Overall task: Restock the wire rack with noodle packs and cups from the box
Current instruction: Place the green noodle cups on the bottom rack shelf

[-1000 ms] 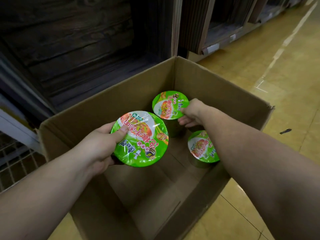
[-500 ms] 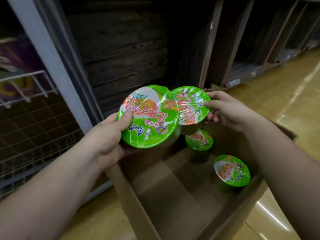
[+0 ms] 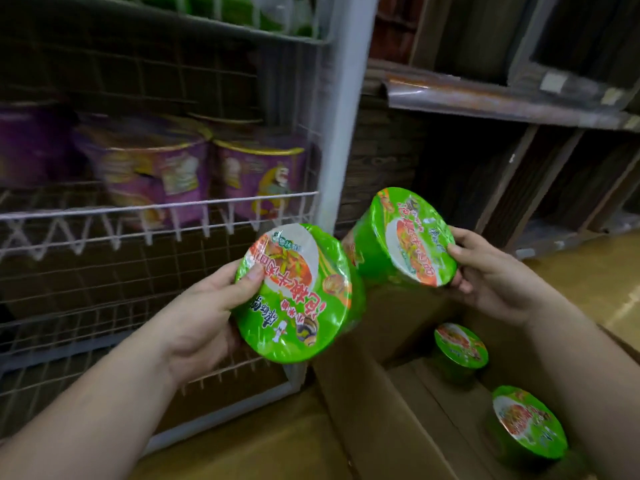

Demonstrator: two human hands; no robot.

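Head view: your left hand (image 3: 204, 317) grips a green cup (image 3: 298, 296), thumb on its lid; your right hand (image 3: 491, 275) grips a second cup (image 3: 408, 237), both tilted, in front of the rack (image 3: 173, 209). Two more cups (image 3: 460, 346) (image 3: 528, 422) sit in the box (image 3: 363, 410) below. Purple cups (image 3: 159, 164) fill a rack shelf.

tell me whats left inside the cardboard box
Two green noodle cups remain inside the cardboard box: one toward the far end, one nearer. The right forearm and the box's walls cover part of the floor, so more cups cannot be ruled out.
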